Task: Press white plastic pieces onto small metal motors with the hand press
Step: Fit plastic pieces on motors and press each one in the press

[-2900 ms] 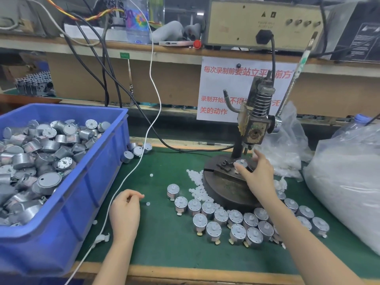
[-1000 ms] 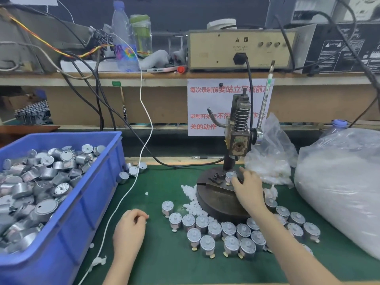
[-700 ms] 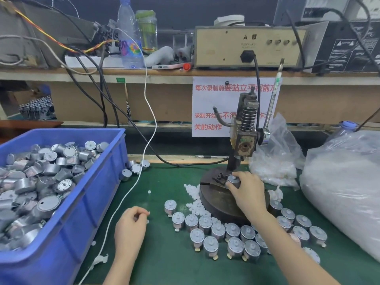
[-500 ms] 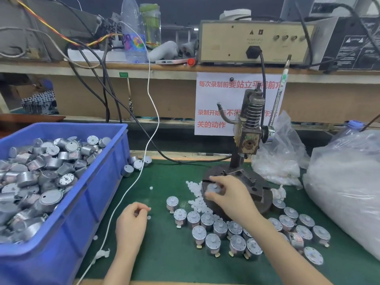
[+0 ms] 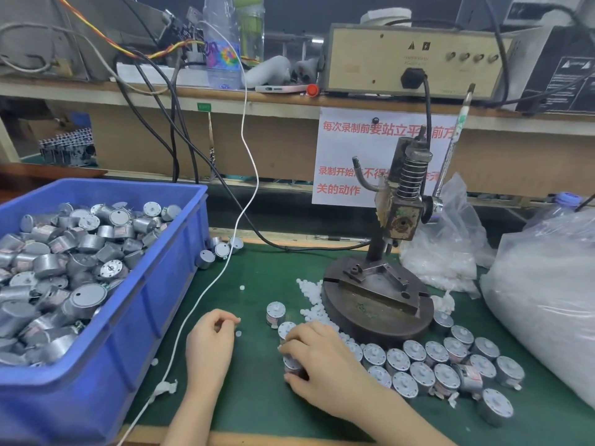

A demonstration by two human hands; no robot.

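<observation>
The hand press (image 5: pixel 399 217) stands on its round iron base (image 5: pixel 376 320), and its fixture holds no motor. My right hand (image 5: pixel 322 362) lies low on the green mat in front of the base, fingers curled round a small metal motor (image 5: pixel 292 365) among the row of upright motors (image 5: pixel 418 365). My left hand (image 5: pixel 211 339) rests on the mat and pinches a white plastic piece (image 5: pixel 237 320) at its fingertips. Loose white pieces (image 5: pixel 309 294) lie scattered beside the base.
A blue bin (image 5: pixel 154 304) full of motors fills the left side. A white cable (image 5: pixel 222 268) runs across the mat past my left hand. Plastic bags of white pieces (image 5: pixel 541 300) sit at the right. The press lever (image 5: pixel 454 143) points up.
My right hand lifted the motor off the press fixture and carried it down-left to the mat among the other motors. My left hand stayed put, still pinching a white piece.
</observation>
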